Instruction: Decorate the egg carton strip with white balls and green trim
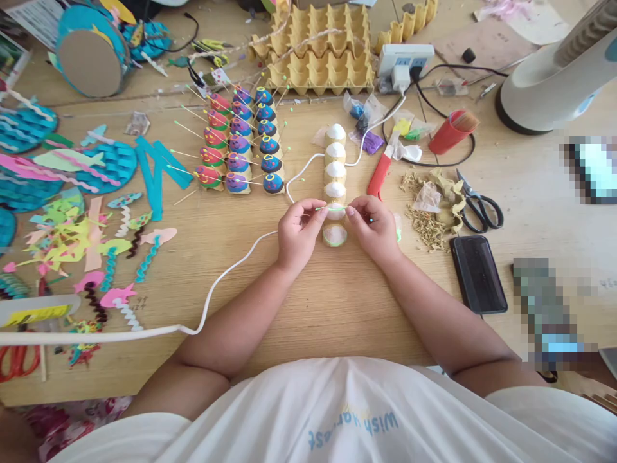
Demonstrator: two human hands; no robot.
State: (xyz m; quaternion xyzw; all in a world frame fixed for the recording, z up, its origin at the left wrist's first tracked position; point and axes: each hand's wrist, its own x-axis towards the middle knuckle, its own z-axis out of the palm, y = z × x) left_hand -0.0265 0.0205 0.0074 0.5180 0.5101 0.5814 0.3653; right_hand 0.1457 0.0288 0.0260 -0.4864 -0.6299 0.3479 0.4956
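Note:
A thin light-green strand [333,208], perhaps soft clay, stretches between my two hands. My left hand [299,233] pinches its left end between thumb and fingertips. The right end is pinched by my right hand [375,229]. Beneath the strand runs a column of egg-carton cups [335,170] topped with white. The nearest white-topped cup [334,234] has a green line round its lower rim. The strand crosses in front of the second-nearest cup; whether it touches the cup I cannot tell.
Painted egg-carton cups [238,143] with pins stand in rows left of centre. A white cable [212,296] crosses the table. Right are a red-handled tool [380,173], scissors [479,206] and a phone [478,273]. Egg trays [318,48] and a power strip [405,56] lie behind; paper fish [118,296] left.

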